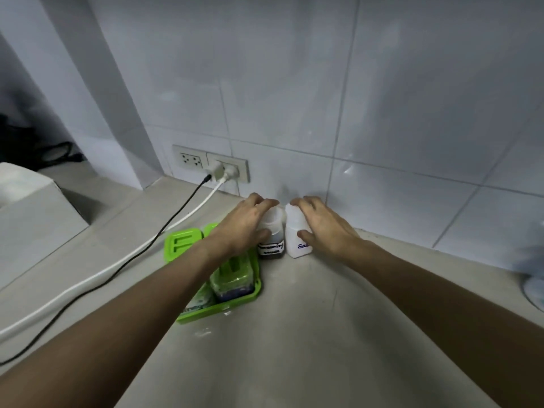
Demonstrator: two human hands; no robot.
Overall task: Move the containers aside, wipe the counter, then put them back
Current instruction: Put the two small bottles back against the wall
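Two small labelled containers stand side by side on the grey counter [294, 334] near the tiled wall. The seasoning sauce container [272, 245] on the left has dark contents and a white cap. The white salt container [295, 240] stands to its right. My left hand [245, 223] wraps over the top of the sauce container, thumb on its front. My right hand [323, 223] grips the salt container from the right, thumb on its label. Both containers rest upright on the counter.
A green tray [229, 301] with green-lidded boxes lies under my left forearm. A black cable [164, 228] and a white cable [188, 214] run from wall sockets [212, 166] across the left counter. A white appliance [32, 207] sits far left, a fan base [534, 287] far right.
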